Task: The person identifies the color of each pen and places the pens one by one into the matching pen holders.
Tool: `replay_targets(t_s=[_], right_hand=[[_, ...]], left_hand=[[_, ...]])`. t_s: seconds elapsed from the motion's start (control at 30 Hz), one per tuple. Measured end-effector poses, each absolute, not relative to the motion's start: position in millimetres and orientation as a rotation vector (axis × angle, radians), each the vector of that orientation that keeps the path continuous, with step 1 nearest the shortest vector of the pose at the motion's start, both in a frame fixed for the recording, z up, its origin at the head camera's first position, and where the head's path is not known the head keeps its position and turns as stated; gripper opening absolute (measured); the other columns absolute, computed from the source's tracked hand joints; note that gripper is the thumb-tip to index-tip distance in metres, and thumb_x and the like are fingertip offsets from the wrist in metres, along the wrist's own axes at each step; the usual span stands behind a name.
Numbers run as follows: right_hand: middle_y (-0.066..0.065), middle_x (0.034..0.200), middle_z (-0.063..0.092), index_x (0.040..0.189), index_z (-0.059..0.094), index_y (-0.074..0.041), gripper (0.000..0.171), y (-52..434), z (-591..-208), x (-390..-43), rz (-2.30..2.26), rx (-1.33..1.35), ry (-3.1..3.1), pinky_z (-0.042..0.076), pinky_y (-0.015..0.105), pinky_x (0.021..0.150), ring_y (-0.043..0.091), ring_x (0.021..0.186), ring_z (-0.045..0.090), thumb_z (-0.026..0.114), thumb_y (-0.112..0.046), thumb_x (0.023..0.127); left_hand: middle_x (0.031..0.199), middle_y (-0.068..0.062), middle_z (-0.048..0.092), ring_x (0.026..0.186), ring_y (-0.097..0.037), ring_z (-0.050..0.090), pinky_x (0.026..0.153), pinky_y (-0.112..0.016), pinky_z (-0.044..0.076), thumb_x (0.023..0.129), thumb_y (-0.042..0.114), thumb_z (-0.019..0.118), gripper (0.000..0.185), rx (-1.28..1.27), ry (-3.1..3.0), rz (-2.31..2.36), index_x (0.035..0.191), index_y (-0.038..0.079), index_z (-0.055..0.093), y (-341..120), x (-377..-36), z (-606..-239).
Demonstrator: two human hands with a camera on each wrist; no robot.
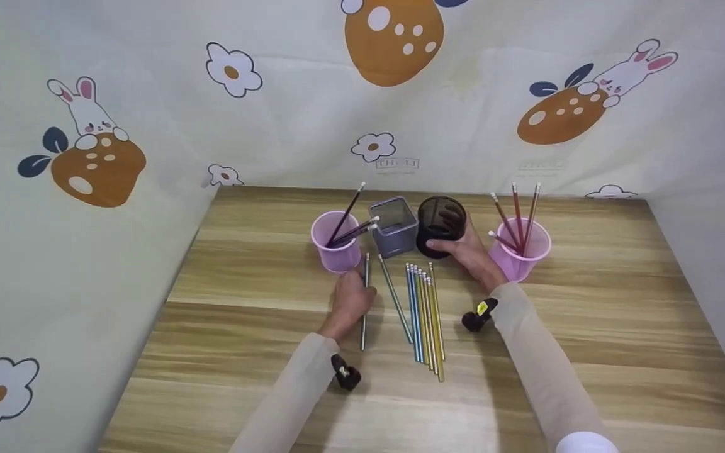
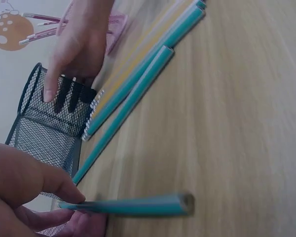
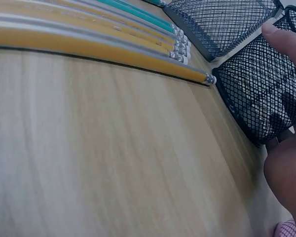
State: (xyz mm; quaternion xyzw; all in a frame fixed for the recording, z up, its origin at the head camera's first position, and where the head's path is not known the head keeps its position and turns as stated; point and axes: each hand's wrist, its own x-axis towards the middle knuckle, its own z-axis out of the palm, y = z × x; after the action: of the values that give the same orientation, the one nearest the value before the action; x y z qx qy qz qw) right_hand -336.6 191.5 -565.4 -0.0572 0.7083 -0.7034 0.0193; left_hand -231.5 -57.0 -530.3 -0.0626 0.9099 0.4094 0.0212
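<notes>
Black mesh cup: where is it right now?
In the head view the black mesh cup stands at the table's back centre, between the grey mesh box and the right pink cup, held by the right hand.

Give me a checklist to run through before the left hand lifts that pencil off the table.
1. Left hand pinches the teal pencil: ok.
2. Right hand grips the black mesh cup: ok.
3. Black mesh cup upright on the wooden table: ok.
4. Grey square mesh holder stands upright between the left pink cup and the black cup: ok.
5. Loose pencils lie apart from the pinched one: ok.
6. Black mesh cup holds nothing: cannot tell.
</notes>
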Motion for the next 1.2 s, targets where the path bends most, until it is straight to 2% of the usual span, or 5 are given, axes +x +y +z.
replay_targets(t_s=[0.13, 0.47, 0.63, 0.87, 1.2], right_hand=[[0.020, 0.156, 0.040, 0.155, 0.024, -0.006, 0.099, 190.8, -565.8, -335.5, -2.217, -0.173, 2.140, 0.019, 0.045, 0.128, 0.036, 0.146, 0.035, 0.079, 0.007, 0.074], [0.023, 0.154, 0.040, 0.154, 0.026, -0.004, 0.095, 194.9, -567.5, -331.7, -2.275, -0.155, 2.074, 0.020, 0.043, 0.128, 0.037, 0.145, 0.036, 0.076, 0.011, 0.074], [0.021, 0.153, 0.043, 0.153, 0.029, -0.005, 0.095, 193.8, -566.8, -330.7, -2.258, -0.122, 2.097, 0.022, 0.043, 0.127, 0.035, 0.143, 0.039, 0.078, 0.009, 0.073], [0.021, 0.150, 0.047, 0.151, 0.032, -0.006, 0.094, 194.2, -568.2, -330.6, -2.213, -0.088, 2.138, 0.024, 0.042, 0.126, 0.034, 0.140, 0.042, 0.082, 0.004, 0.072], [0.019, 0.150, 0.047, 0.152, 0.032, -0.007, 0.096, 196.2, -567.5, -330.5, -2.166, -0.038, 2.189, 0.023, 0.042, 0.126, 0.032, 0.141, 0.041, 0.084, -0.001, 0.072]], left_hand=[[0.077, -0.008, 0.054, 0.074, -0.024, 0.052, 0.066, -0.036, 0.048, 0.076, -0.003, 0.063, 0.008, -0.188, 2.744, 1.293, 0.082, 0.001, 0.059, -52.1, -227.7, -522.0], [0.141, -0.031, 0.049, 0.130, -0.042, 0.050, 0.113, -0.051, 0.044, 0.071, -0.013, 0.062, 0.078, 0.099, 2.739, 1.379, 0.144, 0.000, 0.038, -31.0, -221.3, -485.7], [0.142, -0.025, 0.051, 0.121, -0.034, 0.055, 0.095, -0.043, 0.055, 0.075, -0.010, 0.067, 0.096, 0.171, 2.667, 1.370, 0.158, 0.016, 0.026, -23.2, -230.3, -461.0], [0.102, -0.014, 0.065, 0.087, -0.021, 0.062, 0.066, -0.027, 0.052, 0.075, -0.009, 0.072, 0.089, 0.236, 2.765, 1.530, 0.151, 0.020, 0.034, -11.1, -245.1, -437.9], [0.100, -0.010, 0.065, 0.086, -0.019, 0.069, 0.068, -0.025, 0.060, 0.091, 0.004, 0.069, 0.067, 0.128, 2.702, 1.897, 0.146, 0.023, 0.037, -2.4, -268.0, -412.1]])
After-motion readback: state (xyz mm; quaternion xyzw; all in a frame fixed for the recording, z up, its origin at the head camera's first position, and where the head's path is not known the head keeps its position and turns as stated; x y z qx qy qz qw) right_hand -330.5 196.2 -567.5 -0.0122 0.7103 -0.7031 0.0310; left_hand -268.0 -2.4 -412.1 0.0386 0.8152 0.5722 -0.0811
